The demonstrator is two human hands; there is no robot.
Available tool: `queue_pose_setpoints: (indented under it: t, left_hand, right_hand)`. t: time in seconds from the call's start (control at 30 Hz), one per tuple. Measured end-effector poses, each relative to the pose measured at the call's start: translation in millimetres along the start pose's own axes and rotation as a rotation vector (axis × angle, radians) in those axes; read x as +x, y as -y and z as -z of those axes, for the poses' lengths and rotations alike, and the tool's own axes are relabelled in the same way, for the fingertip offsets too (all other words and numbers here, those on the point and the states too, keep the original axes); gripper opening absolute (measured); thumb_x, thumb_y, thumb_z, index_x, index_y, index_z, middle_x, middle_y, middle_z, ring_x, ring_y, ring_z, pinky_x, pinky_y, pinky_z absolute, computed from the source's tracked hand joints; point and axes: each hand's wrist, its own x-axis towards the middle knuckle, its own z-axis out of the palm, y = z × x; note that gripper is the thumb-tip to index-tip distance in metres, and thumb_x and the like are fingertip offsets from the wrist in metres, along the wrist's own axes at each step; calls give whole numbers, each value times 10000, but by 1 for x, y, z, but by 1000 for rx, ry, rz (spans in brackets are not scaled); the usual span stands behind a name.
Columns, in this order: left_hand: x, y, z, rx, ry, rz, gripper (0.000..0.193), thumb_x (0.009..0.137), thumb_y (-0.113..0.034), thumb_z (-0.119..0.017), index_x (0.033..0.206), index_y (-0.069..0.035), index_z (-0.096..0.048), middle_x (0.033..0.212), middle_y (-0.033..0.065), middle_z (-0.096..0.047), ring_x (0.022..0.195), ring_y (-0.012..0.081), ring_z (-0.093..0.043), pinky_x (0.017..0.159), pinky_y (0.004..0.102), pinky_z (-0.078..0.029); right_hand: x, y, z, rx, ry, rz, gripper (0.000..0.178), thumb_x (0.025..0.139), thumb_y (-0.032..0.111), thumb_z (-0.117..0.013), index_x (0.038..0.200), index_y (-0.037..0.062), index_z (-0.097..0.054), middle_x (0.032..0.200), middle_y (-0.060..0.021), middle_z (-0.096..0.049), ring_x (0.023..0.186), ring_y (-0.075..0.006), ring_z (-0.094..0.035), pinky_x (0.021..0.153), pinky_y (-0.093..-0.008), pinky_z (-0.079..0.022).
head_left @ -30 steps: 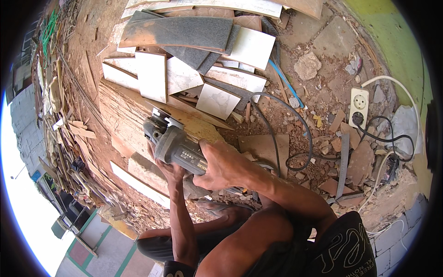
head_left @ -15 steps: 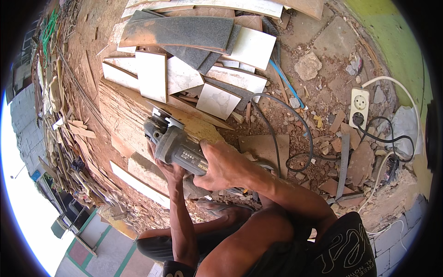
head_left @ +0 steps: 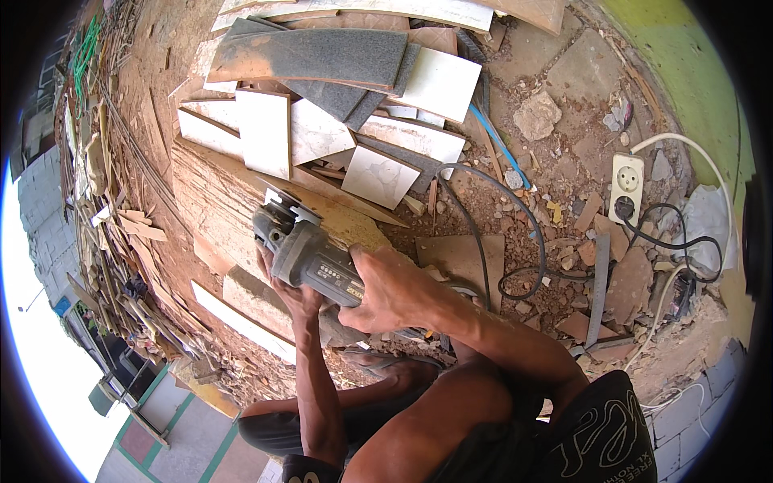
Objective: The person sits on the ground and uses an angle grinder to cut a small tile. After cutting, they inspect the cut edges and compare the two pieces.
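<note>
A grey, dusty angle grinder (head_left: 318, 262) is held over a thick tan wooden block (head_left: 217, 181), its disc end pointing away to the left. My right hand (head_left: 385, 288) is closed around the grinder's rear body. Below the grinder's head, my left hand (head_left: 295, 295) grips from the near side, its fingers partly hidden by the tool. The metal disc guard (head_left: 291, 206) sits close to the block's top; I cannot tell whether the disc touches it. A white cut tile (head_left: 382, 176) leans just beyond the block.
Several white and dark grey tile pieces (head_left: 310, 56) lie stacked at the far side. A black cord (head_left: 541, 233) loops across rubble to a white power strip (head_left: 626, 189) at the right. A metal ruler (head_left: 599, 286) lies nearby. Wood scraps (head_left: 133, 278) are heaped at the left.
The grinder has rolled very slightly in my hands. Everything else looks the same.
</note>
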Motion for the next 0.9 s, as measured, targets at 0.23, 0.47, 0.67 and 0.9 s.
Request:
queue_pose_setpoints:
  t: [0.23,0.47,0.67,0.9]
  left_hand:
    - [3,-8,-4,-28,-23,54,511,822,-441,-709,1189,-90,-759,1444,192,-574,1470,428,-320,1218,535,-230]
    - [0,0,-1,-44,55,83,426,827,-342,-701,1171,-97,-758,1320,141,-664,1424,408,-408,1229,541,-207]
    - [0,2,-3,3,6,28,433,819,-306,-710,1195,-94,-744,1318,137,-665,1422,396,-422,1233,549,-199]
    - [-7,18,-2,-72,13,54,405,845,-310,-694,1185,-95,-743,1264,117,-698,1422,370,-435,1249,536,-189]
  right_hand:
    - [0,-5,-2,-7,23,4,456,716,244,-755,845,-138,-544,640,-279,-629,580,-411,-678,570,-474,-560]
    - [4,0,-2,6,-7,27,465,708,240,-752,856,-156,-556,652,-310,-628,599,-437,-681,585,-471,-561]
    - [3,-4,-3,6,18,1,463,706,245,-753,842,-154,-560,660,-317,-629,612,-447,-684,593,-474,-563]
    - [5,7,5,7,80,-16,494,727,242,-730,922,-182,-569,682,-316,-649,624,-430,-703,596,-468,-590]
